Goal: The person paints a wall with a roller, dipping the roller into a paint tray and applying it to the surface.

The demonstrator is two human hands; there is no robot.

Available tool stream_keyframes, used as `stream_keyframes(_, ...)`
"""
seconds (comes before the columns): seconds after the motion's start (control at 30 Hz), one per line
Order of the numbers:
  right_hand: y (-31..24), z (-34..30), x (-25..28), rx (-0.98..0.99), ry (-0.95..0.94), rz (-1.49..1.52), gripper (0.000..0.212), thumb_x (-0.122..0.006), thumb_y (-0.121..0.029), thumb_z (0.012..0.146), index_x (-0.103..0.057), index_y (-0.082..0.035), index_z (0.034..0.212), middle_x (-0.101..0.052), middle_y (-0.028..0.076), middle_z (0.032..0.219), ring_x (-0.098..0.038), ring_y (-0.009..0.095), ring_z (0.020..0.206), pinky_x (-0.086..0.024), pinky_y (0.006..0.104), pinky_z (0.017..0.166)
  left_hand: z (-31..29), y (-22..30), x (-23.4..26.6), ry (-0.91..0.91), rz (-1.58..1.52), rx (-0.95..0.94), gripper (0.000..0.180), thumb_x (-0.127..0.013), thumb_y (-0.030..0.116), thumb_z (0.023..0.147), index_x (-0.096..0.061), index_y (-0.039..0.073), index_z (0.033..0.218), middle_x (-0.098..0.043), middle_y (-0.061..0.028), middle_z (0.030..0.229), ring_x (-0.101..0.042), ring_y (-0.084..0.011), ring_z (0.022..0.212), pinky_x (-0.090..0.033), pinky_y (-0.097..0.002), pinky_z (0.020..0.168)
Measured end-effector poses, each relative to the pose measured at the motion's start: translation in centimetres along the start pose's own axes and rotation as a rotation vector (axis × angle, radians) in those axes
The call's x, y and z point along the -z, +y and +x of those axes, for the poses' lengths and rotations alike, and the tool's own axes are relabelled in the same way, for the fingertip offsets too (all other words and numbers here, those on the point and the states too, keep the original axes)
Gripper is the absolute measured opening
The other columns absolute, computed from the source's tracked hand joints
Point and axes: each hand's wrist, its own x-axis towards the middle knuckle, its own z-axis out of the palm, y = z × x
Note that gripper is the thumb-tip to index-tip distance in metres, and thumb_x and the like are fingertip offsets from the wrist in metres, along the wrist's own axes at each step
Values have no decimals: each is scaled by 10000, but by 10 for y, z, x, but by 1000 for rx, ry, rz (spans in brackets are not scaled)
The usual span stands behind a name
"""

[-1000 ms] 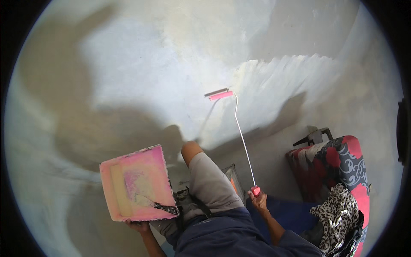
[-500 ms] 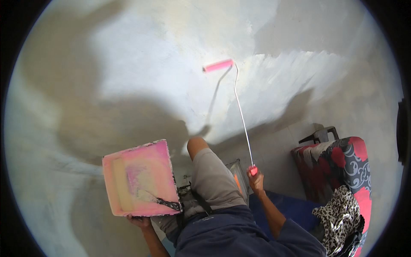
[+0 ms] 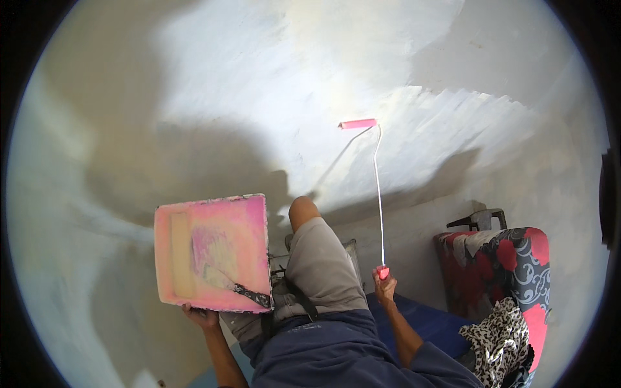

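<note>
My right hand point(image 3: 386, 288) is closed round the red handle of a long-framed paint roller point(image 3: 380, 194). Its pink sleeve point(image 3: 358, 123) lies against or very close to the wall point(image 3: 291, 84), on a whitish painted stretch. At my left side, my left hand point(image 3: 202, 316) grips the lower edge of a pink-stained paint tray point(image 3: 249, 220), its fingers partly hidden beneath. Pale yellowish paint shows in the tray, and a dark, paint-crusted brush point(image 3: 252, 295) rests in its lower right corner.
To the right stands a cushion or padded seat point(image 3: 538, 258) with red, grey and white patterns. A black-and-white spotted cloth point(image 3: 501, 339) is draped on it. Behind it is a dark bracket-like object point(image 3: 482, 220). A blue surface point(image 3: 414, 326) lies beside my right forearm.
The roller has moved down and to the right in view, with my right hand slightly lower. The tray in my left hand has risen a little and sits straighter.
</note>
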Motion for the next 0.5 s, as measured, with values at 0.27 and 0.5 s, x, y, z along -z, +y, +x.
stream_keyframes(0.27,-29,35,-5,7,-15,89,270,-657,-267,806,-602,-5,838,-541,71,638,-484,155,583,-424,303,566,1,5,3,-139,-5,33,244,-546,145,732,-568,92,968,-591,-20,953,-548,-160,905,-461,-334,848)
stream_keyframes(0.5,14,-20,25,-117,-123,-217,236,-667,-230,751,-610,-22,847,-581,114,657,-548,203,590,-444,326,569,7,2,8,35,199,-65,308,-539,177,695,-564,93,991,-597,-12,956,-560,-176,897,-471,-346,823)
